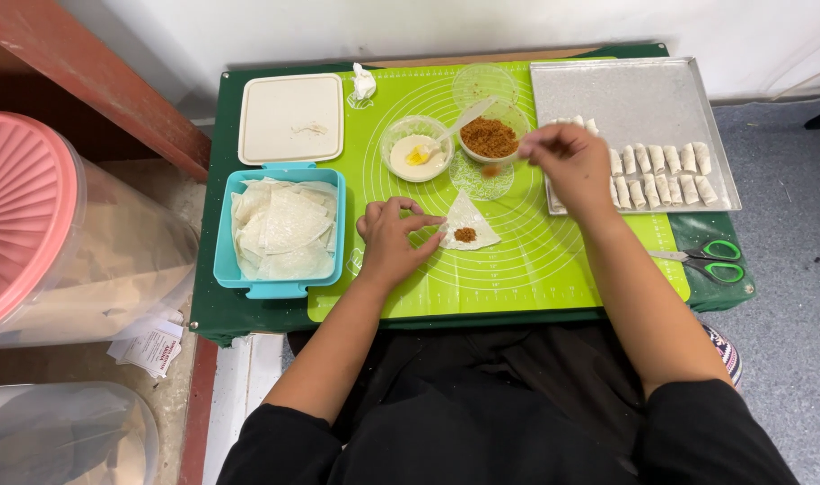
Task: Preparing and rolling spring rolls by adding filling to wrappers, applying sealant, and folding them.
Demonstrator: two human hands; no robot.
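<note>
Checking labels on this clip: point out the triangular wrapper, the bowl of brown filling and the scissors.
triangular wrapper (475,216): head view, bare upper part.
bowl of brown filling (490,137): head view, middle of filling.
scissors (720,260): head view, green handles.

The tabletop (248,323) is low, small and covered with a dark green cloth. Most of it is taken by a bright green silicone mat (535,260) with printed circles and rulers. At the left edge stands a light blue plastic box (223,260) full of white wrapper sheets, and behind it lies its cream lid (290,119). On the right, partly over the mat, lies a metal tray (634,99) with two rows of small white rolls. In front of the tray, at the right edge of the tabletop, lie scissors (710,260) with green handles. A crumpled white tissue (363,83) lies beside the lid.
</note>
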